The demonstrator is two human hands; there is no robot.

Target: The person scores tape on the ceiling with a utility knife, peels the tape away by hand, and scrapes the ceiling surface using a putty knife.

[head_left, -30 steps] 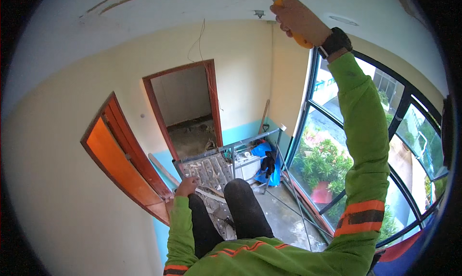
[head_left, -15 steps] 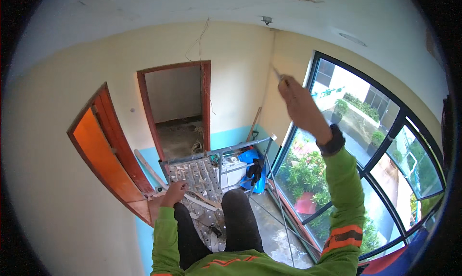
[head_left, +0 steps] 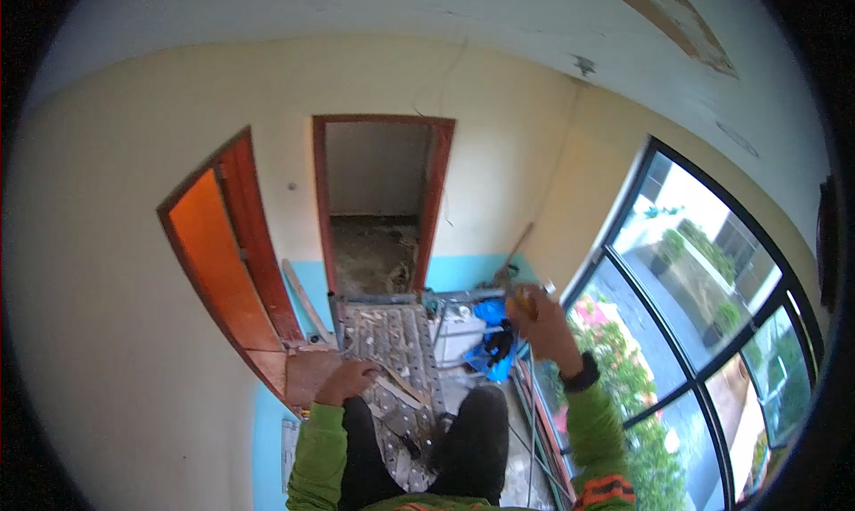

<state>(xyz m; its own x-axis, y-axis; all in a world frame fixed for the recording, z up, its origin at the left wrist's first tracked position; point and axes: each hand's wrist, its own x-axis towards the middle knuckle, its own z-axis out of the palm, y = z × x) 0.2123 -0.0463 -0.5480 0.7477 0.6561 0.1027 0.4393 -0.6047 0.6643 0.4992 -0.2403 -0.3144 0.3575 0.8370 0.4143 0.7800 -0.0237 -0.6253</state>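
My right hand (head_left: 543, 326) is raised in front of me at the right, its fingers closed round a slim hand tool (head_left: 524, 303) with a yellowish handle. The tool is blurred and mostly hidden by the fingers. Low at the left, my left hand (head_left: 346, 384) lies over my left knee, seemingly with nothing in it. Below both hands runs a perforated metal scaffold plank (head_left: 426, 361), strewn with debris and wood strips (head_left: 403, 383). A small black object (head_left: 408, 444) rests on it between my legs.
Metal scaffold rails (head_left: 383, 299) cross the plank's far end. Beyond them are a doorway (head_left: 321, 199), a blue bag (head_left: 488, 355) and a white box (head_left: 456, 333). An orange door (head_left: 209, 262) stands left; a black-framed window (head_left: 690, 382) fills the right. Overhead, the ceiling has a damaged strip (head_left: 677, 21).
My right hand has come down from high by the wall corner to about rail height, still holding the tool. My left hand has settled onto my knee. The view has turned left.
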